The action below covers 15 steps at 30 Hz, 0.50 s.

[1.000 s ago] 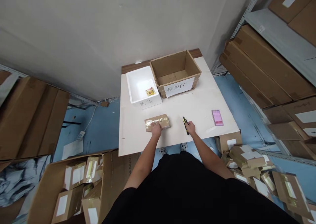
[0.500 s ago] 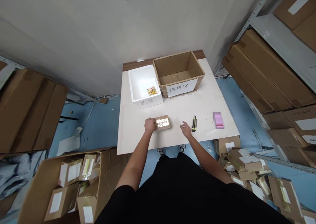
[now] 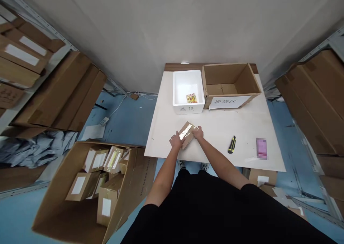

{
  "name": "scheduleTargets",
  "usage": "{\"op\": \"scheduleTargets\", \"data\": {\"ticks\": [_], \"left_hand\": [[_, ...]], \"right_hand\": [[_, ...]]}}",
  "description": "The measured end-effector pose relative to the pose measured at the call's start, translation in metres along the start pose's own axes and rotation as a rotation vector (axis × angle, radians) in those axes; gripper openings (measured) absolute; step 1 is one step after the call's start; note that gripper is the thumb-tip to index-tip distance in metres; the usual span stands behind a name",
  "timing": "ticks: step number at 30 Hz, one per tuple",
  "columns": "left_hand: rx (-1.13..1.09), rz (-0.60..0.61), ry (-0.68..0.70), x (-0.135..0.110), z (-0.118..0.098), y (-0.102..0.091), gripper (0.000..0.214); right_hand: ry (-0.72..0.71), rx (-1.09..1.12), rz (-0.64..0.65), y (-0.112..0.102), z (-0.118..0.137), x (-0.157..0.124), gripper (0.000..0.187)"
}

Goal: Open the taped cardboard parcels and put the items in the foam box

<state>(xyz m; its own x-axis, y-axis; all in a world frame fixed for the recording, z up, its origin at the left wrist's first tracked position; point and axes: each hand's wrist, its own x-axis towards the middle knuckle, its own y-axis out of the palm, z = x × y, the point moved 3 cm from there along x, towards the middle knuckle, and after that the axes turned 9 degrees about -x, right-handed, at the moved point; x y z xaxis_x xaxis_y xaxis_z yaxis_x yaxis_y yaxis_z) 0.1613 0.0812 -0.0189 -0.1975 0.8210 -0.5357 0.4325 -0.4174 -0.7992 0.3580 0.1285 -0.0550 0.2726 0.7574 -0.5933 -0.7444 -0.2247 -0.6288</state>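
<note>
White surface (image 3: 163,129) before a grey wall (image 3: 150,28). Left hand (image 3: 176,140) and right hand (image 3: 198,132) clasp a small brown cardboard box (image 3: 189,135) between them; its glossy tape (image 3: 185,131) could slip under uneven grip. To their right, a sweeping forearm (image 3: 218,158) could knock the slim black-and-yellow cutter (image 3: 232,144).

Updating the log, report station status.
Left fingers, right fingers on taped brown cardboard box. Slim black-and-yellow utility knife apart, to its right; not blocking.
</note>
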Motion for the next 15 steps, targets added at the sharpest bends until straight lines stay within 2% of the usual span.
{"op": "scheduleTargets", "data": {"ticks": [3,8,11,15], "left_hand": [[0.002,-0.049,0.092,0.001,-0.002,0.004,0.082],[0.055,-0.062,0.198,0.002,-0.004,0.005,0.074],[0.038,0.017,0.259,0.003,0.001,0.000,0.072],[-0.112,0.147,0.322,0.006,0.011,-0.011,0.066]], "right_hand": [[0.007,-0.059,-0.008,-0.001,0.010,0.001,0.080],[0.021,-0.135,-0.066,-0.003,0.010,-0.006,0.079],[0.032,-0.097,-0.088,-0.002,0.007,-0.008,0.080],[0.029,-0.021,-0.117,-0.004,0.005,-0.007,0.087]]}}
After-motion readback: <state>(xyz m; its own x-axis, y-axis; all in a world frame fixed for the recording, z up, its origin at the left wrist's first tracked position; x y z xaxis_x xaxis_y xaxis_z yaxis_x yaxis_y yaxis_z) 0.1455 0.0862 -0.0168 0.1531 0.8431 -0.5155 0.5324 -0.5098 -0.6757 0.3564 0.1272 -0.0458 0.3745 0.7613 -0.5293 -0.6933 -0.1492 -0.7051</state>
